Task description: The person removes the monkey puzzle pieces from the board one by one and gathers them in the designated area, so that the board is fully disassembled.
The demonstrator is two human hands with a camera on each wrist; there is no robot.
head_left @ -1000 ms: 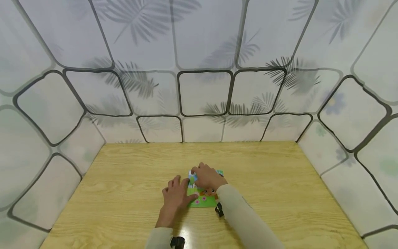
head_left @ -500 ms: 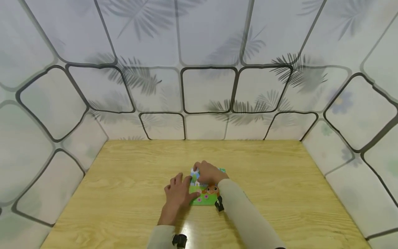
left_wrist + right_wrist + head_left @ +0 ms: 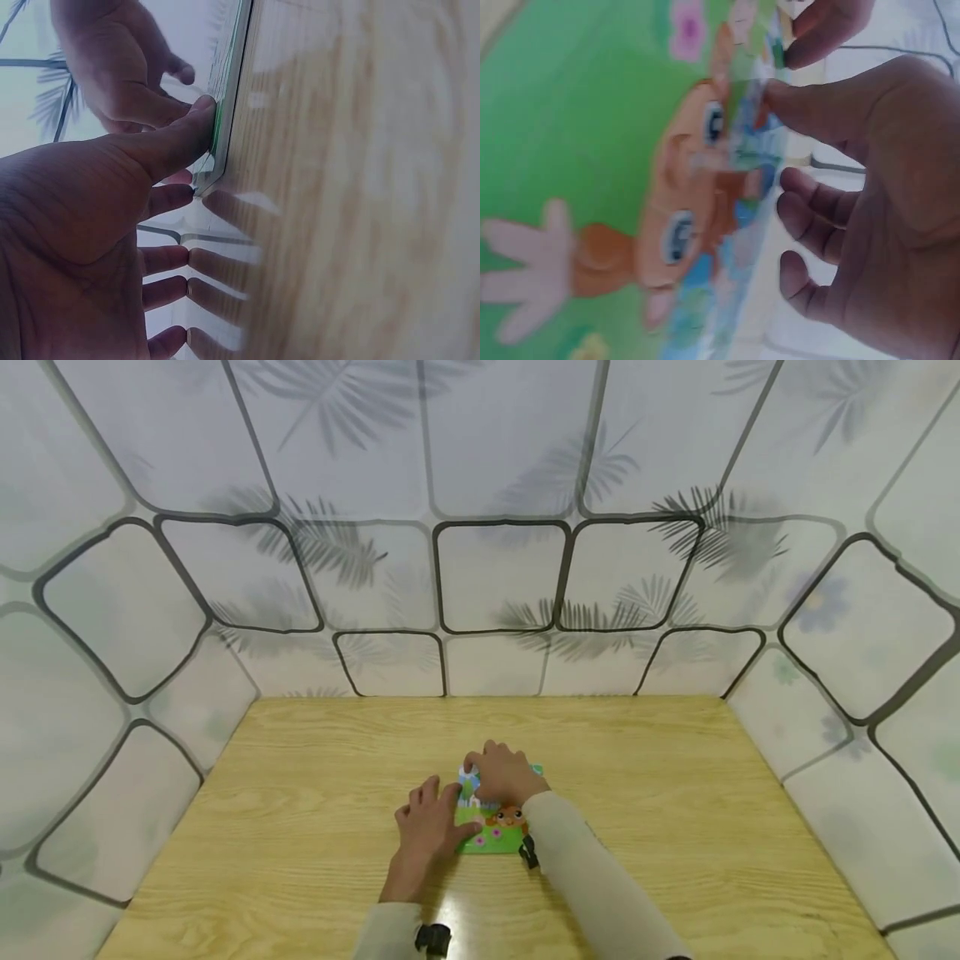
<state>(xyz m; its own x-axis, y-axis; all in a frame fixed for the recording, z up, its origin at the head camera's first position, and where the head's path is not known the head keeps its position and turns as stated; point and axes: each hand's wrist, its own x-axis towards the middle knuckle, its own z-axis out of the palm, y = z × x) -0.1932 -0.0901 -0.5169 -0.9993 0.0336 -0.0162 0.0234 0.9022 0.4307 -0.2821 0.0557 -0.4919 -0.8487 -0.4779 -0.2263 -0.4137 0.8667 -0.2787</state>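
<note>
A flat picture board (image 3: 487, 839) with a cartoon monkey on green grass lies on the wooden table; thin lines like jigsaw seams cross its print. My left hand (image 3: 427, 828) is spread at its left side. In the left wrist view the left thumb (image 3: 176, 139) rests on the board's edge (image 3: 229, 112), while the other fingertips touch the table. My right hand (image 3: 506, 777) reaches over the far part of the board and covers some of it. In the right wrist view the right thumb (image 3: 802, 105) touches the print and the other fingers bend loosely at the far edge.
The wooden table (image 3: 322, 760) surrounds the board. Patterned white cloth walls (image 3: 495, 585) stand at its back and both sides. Black straps (image 3: 432, 939) sit at both wrists, over pale sleeves.
The head view has shifted slightly. Both hands stay at almost the same places on the board, with only a slight shift of the right fingers.
</note>
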